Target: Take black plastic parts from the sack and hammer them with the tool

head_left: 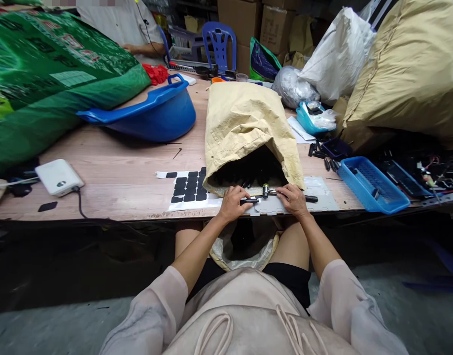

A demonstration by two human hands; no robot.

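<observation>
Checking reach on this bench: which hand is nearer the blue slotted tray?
Right. The right hand grips a black rod just left of the blue slotted tray; the left hand sits farther left, beside the black pad sheet.

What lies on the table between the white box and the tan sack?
In the head view, a sheet of black pads lies between the white box and tan sack; otherwise bare wood.

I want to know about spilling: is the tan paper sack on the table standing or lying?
Lying. The tan sack rests flat on the table, open mouth toward the hands, dark parts inside.
</observation>
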